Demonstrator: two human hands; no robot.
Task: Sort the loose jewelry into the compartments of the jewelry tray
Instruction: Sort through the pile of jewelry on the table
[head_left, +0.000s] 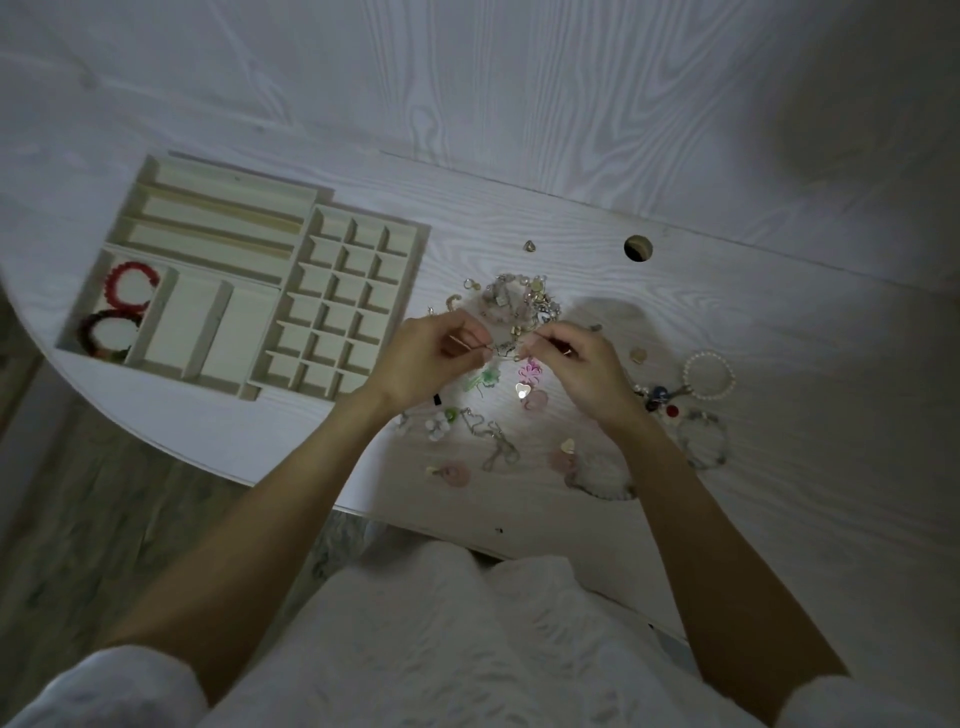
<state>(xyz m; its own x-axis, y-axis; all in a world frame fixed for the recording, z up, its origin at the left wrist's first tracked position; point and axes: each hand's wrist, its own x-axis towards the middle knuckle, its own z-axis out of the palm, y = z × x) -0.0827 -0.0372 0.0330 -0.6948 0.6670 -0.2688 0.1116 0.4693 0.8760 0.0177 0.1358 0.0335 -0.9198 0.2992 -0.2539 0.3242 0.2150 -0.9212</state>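
Observation:
A cream jewelry tray (291, 260) lies on the left of the white table, with long slots, wide slots and a grid of small squares. A red bracelet (131, 286) and a dark bracelet (106, 332) sit in its near-left compartment. A tangled pile of loose jewelry (519, 301) lies right of the tray. My left hand (421, 364) and my right hand (576, 364) meet just in front of the pile. Both pinch a thin chain (506, 351) stretched between their fingertips.
More pieces are scattered near the front edge: a pearl bracelet (709, 374), a pink flower (530, 370), a green charm (485, 376), a shiny heart (522, 391), pink rings (457, 473) and a grey beaded bracelet (701, 441). A cable hole (638, 248) is behind.

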